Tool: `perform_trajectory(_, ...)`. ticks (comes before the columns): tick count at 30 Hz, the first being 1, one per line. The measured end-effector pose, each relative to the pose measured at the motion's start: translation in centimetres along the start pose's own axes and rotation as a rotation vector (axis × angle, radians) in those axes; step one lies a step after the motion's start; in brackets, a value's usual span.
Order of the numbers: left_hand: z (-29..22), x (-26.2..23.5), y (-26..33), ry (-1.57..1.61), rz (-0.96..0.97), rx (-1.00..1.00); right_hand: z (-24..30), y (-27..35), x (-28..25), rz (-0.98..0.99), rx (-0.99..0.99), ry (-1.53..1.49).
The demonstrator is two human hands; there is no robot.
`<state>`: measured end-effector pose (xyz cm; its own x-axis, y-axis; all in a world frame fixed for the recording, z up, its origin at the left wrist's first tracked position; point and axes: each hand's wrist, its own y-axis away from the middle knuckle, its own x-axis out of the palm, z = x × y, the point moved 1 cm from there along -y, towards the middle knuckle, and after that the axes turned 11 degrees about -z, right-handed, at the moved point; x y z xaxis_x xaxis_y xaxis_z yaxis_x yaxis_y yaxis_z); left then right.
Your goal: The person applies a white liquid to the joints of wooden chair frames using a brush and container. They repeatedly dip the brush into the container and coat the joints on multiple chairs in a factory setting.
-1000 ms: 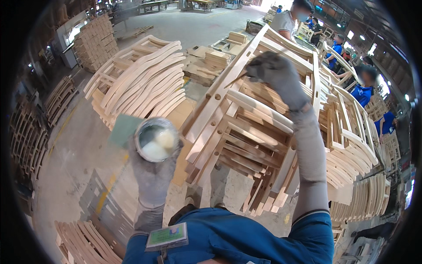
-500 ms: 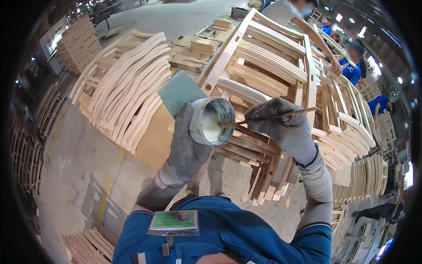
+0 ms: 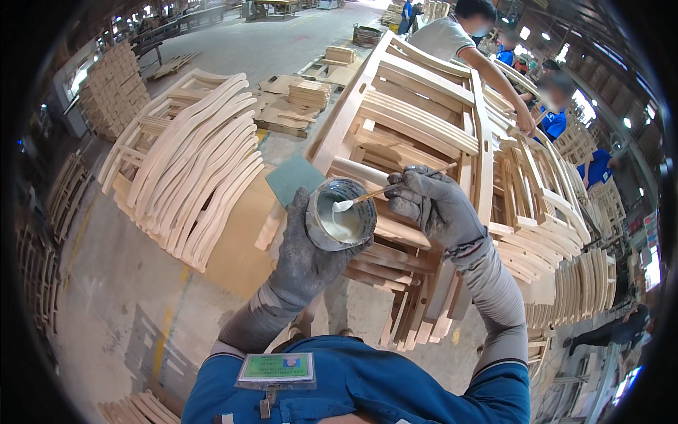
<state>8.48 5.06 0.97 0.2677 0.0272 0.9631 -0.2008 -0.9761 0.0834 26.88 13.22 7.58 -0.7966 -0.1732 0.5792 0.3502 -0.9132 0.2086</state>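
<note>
Liquid (image 3: 344, 227) lies in the cup (image 3: 347, 189), left of the right hand (image 3: 439, 208).

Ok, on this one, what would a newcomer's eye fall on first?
Probably the round cup of white liquid near the middle, held in the gloved left hand, while the gloved right hand holds a thin stick with its white-coated tip over the cup. Then the large stack of pale wooden frames just beyond, and the pile of curved wooden pieces to the left.
</note>
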Motion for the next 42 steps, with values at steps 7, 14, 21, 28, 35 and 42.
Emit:
perform_trajectory(7,-3.1,0.8,0.0,0.103,0.028,0.035,6.6,-9.5,1.2,0.025,-0.5,0.455)
perform_trajectory(14,-6.5,-0.5,2.9,-0.585,-0.316,0.735,12.5,-19.2,3.2,-0.205,-0.721,0.647)
perform_trajectory(21,-7.5,-1.3,3.6,-0.567,-0.378,0.97,11.6,-23.7,4.0,-0.235,-0.714,0.727)
perform_trajectory(28,-8.0,-1.4,3.3,-0.452,-0.316,0.891,11.7,-24.3,4.1,-0.146,-0.68,0.944)
perform_trajectory(35,-8.6,-2.1,2.8,-0.208,-0.365,0.731,11.7,-24.1,4.3,-0.101,-0.724,0.944)
perform_trajectory(42,-8.0,-1.2,3.3,-0.42,-0.374,0.873,10.5,-23.4,4.8,-0.116,-0.677,0.88)
